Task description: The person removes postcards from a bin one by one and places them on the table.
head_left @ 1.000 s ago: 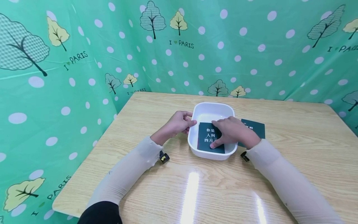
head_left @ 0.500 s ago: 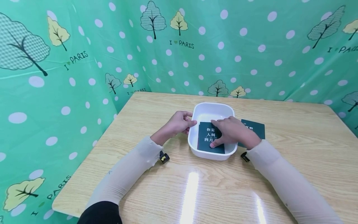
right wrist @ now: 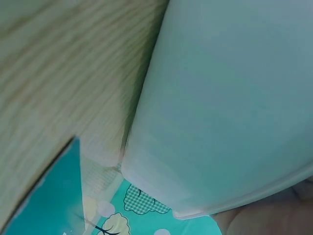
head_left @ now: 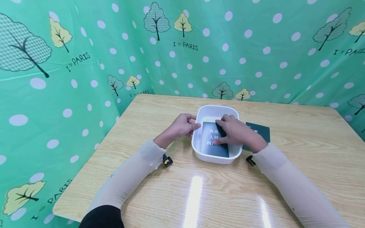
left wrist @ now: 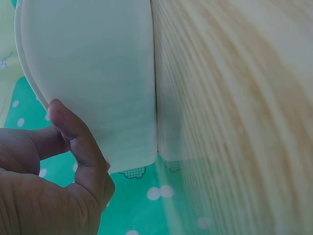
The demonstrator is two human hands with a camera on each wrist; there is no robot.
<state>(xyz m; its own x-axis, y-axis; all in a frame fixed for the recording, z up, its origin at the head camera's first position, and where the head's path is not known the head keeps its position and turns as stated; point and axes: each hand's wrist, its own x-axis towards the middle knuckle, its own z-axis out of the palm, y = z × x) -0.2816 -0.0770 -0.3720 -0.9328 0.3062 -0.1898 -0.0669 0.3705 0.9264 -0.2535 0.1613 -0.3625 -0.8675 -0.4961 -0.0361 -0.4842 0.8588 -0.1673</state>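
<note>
A white plastic tub (head_left: 212, 159) stands on the wooden table. My left hand (head_left: 183, 125) holds its left rim, thumb on the edge and fingers outside; the left wrist view shows the thumb and a finger at the rim beside the tub's wall (left wrist: 98, 73). Inside the tub is a dark green book (head_left: 212, 150) with white Chinese characters. Reaching over the right rim, my right hand (head_left: 235, 131) grips it, fingers bent at the far edge and thumb on the cover. In the right wrist view the tub wall (right wrist: 220, 98) hides most of that hand.
Just right of the tub lies a second dark green book (head_left: 263, 133), partly behind my right wrist. Small black devices (head_left: 167, 160) show beneath both sleeves. A green dotted curtain (head_left: 242, 60) hangs behind the table (head_left: 308, 152).
My right thumb has slid up the cover and the fingers have bent more. The book has shifted and tilted slightly, its cover catching more light. My left hand stays on the rim.
</note>
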